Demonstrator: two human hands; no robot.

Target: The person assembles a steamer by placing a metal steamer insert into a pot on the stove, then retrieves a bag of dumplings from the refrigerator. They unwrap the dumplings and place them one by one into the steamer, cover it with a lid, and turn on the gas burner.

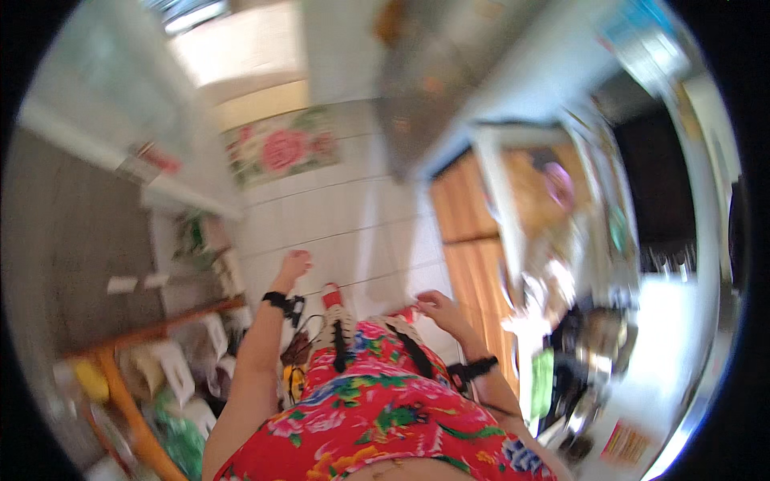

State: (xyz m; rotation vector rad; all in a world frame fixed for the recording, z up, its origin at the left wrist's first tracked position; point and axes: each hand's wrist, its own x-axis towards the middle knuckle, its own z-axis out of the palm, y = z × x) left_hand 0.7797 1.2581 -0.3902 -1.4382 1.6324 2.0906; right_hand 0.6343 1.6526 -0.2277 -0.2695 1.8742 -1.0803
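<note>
My left hand [295,265] hangs over the white tiled floor [313,210], its fingers loosely curled and nothing seen in it. On the other side, my right hand [438,308] is held low beside the red flowered clothing [391,409], also with no object visible in it. Black bands circle both wrists. Between the hands, a red-tipped shoe [331,296] shows below. A floral mat [283,147] lies on the tiles farther ahead. Motion blurs much of the view.
On the right stands a counter with wood-grain cabinet doors [469,240] and blurred items on top. To the left, an orange-brown rack [129,415] holds bags and containers, including a green plastic bag [180,442]. A pale cream step or ledge [261,105] lies beyond the mat.
</note>
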